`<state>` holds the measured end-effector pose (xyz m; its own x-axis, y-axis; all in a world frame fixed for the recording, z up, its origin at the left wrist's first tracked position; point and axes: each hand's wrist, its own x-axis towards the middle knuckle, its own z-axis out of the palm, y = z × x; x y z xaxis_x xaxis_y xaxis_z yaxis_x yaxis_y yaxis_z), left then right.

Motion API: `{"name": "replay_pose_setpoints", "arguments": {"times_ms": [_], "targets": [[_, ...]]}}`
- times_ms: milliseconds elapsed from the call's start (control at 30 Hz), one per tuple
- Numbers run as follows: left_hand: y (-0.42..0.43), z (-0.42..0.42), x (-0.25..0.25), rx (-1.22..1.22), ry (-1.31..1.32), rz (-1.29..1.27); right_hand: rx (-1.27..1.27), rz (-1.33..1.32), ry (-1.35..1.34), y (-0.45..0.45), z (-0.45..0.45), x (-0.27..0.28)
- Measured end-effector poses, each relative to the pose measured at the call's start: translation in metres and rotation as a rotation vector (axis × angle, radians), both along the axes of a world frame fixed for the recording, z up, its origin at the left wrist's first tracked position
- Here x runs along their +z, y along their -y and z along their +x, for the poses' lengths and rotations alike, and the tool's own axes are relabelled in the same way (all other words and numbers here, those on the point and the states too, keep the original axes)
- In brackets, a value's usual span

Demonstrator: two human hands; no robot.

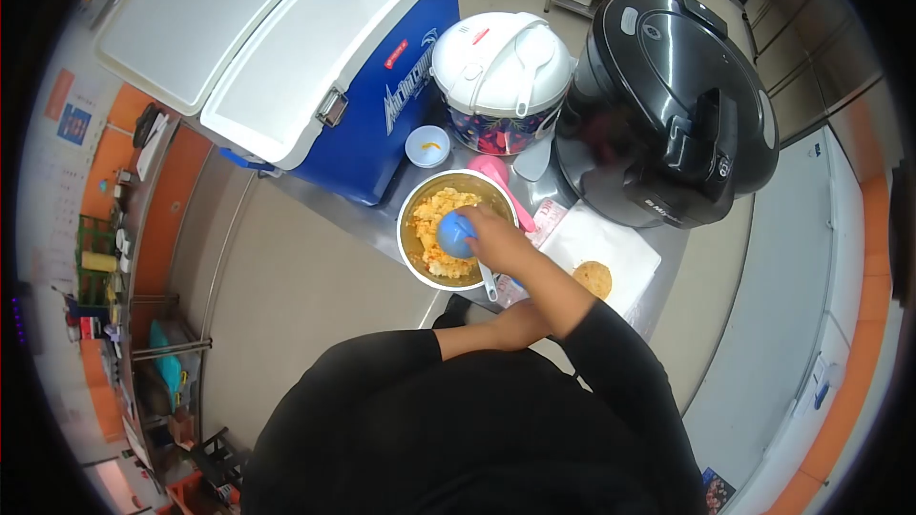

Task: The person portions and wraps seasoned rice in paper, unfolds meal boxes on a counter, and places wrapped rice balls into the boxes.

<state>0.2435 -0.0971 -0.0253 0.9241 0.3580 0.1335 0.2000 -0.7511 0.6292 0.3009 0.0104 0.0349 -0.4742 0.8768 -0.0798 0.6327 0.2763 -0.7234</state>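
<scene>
Blue cup [456, 235] in the right grip [496, 239], over yellowish rice [442, 205].

Cup [452, 235]: blue, rounded, gripped in the right fingers [473, 223]; mouth direction unclear. Rice [443, 204]: yellow-orange, loose clumps, beyond and beside the fingers. Bowl [407, 246]: round, metal, upright, part-filled, below the fingers. Cup-rice contact: cannot tell.

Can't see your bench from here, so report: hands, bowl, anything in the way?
Right hand holding blue cup, over food in metal bowl. Left hand partly hidden by right forearm, grip unclear. White handle crosses bowl's rim.
</scene>
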Motion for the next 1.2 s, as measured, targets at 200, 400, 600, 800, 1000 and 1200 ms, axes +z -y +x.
{"name": "replay_pose_setpoints", "arguments": {"times_ms": [200,400,600,800,1000,1200], "targets": [[-0.005,0.003,0.025,0.205,-0.077,-0.337,-0.079,0.039,0.159,0.018,-0.002,0.029],[-0.015,0.012,0.009,-0.109,-0.159,0.245,-0.459,0.163,-0.118,0.119,0.159,0.036],[-0.031,0.025,0.018,0.026,-0.154,0.196,-0.514,-0.063,-0.174,0.243,0.205,-0.010],[-0.052,0.013,0.022,0.104,-0.110,0.096,-0.634,0.281,0.033,0.274,0.210,-0.077],[-0.061,-0.011,0.028,-0.062,-0.349,0.236,-0.561,0.240,0.072,0.273,0.194,-0.033],[-0.049,-0.009,0.026,0.116,-0.191,0.182,-0.485,0.228,0.210,0.273,0.187,-0.055]]}}
